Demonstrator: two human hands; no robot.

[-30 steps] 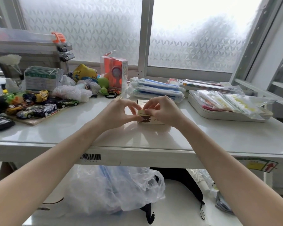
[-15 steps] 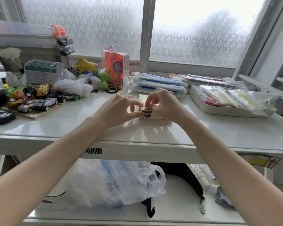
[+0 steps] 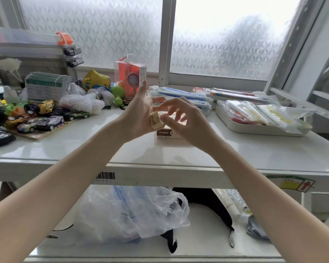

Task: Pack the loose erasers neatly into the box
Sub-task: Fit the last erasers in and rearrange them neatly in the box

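Head view: both hands raised over the glossy white surface (image 3: 235, 154), about centre frame. Left hand (image 3: 135, 118) has its index finger straight up, other fingers (image 3: 159, 99) loosely spread, w/ a small cream block eraser (image 3: 155, 120) resting against its lower fingers. Can't tell if it's truly pinched or just cradled there. Right hand (image 3: 186, 120) sits at 3 o'clock of the eraser, fingers curled but apart, tips just beside the eraser, holding nothing I can make out. Small cardboard box w/ brown label on its front (image 3: 164, 134) stands on the surface directly below the hands, at 6 o'clock of the eraser; rows of pale erasers (image 3: 172, 115) already in it show between the right fingers, so it looks mostly filled. Step in hand, my read: one loose eraser being turned or passed hand to hand to orient it before it goes in. Next move prob needs the right fingers to take it firmly, line its long side up w/ the packed rows, then lower it into whatever gap is left. That gap is hidden by the hands. Toy cars (image 3: 46, 122) sit well off at 9 o'clock and a white tray of plastic packets (image 3: 254, 128) at 3 o'clock.
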